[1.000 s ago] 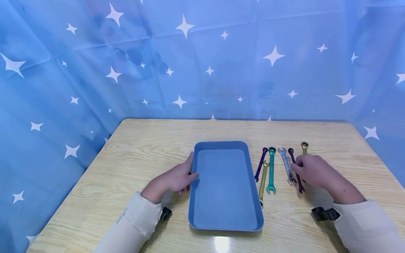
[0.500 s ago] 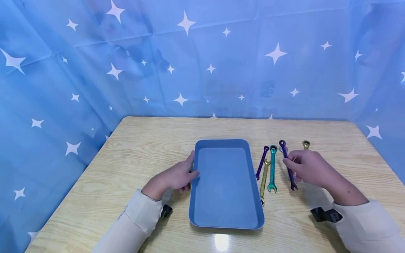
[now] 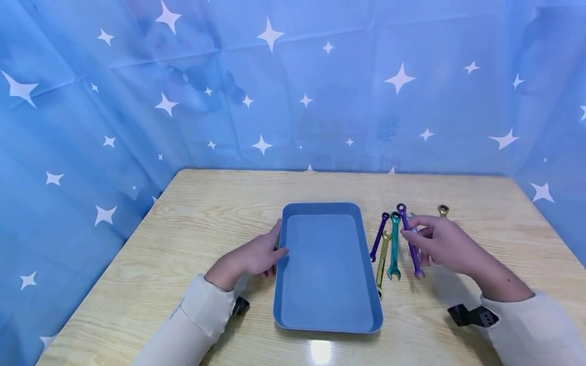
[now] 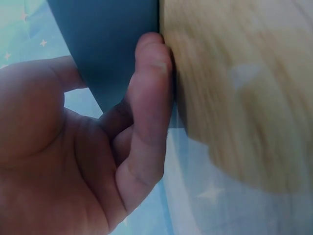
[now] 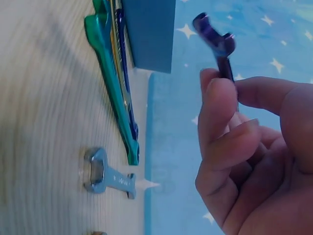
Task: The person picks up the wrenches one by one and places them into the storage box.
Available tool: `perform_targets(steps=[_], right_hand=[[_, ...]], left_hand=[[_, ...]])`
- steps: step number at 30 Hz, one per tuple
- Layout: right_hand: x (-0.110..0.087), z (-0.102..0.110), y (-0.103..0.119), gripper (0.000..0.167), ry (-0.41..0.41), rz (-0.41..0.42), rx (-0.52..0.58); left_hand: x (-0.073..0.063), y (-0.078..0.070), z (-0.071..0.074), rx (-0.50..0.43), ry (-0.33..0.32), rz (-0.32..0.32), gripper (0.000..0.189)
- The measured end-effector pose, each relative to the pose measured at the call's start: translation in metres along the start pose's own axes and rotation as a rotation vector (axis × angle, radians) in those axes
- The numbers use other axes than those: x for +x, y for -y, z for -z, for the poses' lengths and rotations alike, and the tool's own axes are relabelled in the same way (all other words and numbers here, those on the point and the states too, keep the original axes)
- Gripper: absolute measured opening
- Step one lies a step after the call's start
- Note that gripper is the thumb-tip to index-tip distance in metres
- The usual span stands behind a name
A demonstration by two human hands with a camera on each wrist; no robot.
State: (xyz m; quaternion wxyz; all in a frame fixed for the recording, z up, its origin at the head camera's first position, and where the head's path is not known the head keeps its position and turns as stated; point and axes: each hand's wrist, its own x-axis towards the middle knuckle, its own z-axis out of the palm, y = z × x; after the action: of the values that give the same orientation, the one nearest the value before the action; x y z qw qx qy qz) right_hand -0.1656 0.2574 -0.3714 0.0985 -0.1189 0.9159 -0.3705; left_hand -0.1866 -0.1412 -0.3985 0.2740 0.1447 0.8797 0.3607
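In the head view a blue rectangular tray [image 3: 327,274] lies on the wooden table. My left hand [image 3: 258,255] grips its left rim, the thumb over the edge; the left wrist view has fingers [image 4: 151,98] against its outer wall. Between thumb and fingertips, my right hand [image 3: 444,244] pinches a purple wrench [image 3: 410,243], raised off the table in the right wrist view. Behind that hand a silver wrench [image 5: 115,178] lies on the table, partly hidden in the head view. Left of it rest a teal wrench [image 3: 394,249], a gold wrench [image 3: 382,262] and another purple wrench [image 3: 379,236].
A second gold wrench [image 3: 443,209] shows only its ring end beyond the right hand. The wooden table [image 3: 220,203] ends at the back against a blue curtain [image 3: 293,91] with white stars.
The right hand has picked up the purple wrench from the right and carried it left, over the silver wrench and close to the teal one. The left hand stays on the tray.
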Motion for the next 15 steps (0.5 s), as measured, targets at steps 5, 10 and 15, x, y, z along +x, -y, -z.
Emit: perform_targets(steps=[5,10,15], right_hand=[[0.0,-0.002,0.004,0.034,0.037,-0.022,0.141],[0.0,-0.004,0.009,0.034,0.075,-0.034,0.207],[-0.002,-0.01,0.013,0.035,0.111,-0.019,0.237]], left_hand=[[0.0,0.0,0.0,0.009,-0.007,-0.007,0.08],[0.001,0.0,0.001,0.003,-0.011,-0.009,0.08],[0.002,0.003,0.0,-0.001,-0.012,-0.008,0.08]])
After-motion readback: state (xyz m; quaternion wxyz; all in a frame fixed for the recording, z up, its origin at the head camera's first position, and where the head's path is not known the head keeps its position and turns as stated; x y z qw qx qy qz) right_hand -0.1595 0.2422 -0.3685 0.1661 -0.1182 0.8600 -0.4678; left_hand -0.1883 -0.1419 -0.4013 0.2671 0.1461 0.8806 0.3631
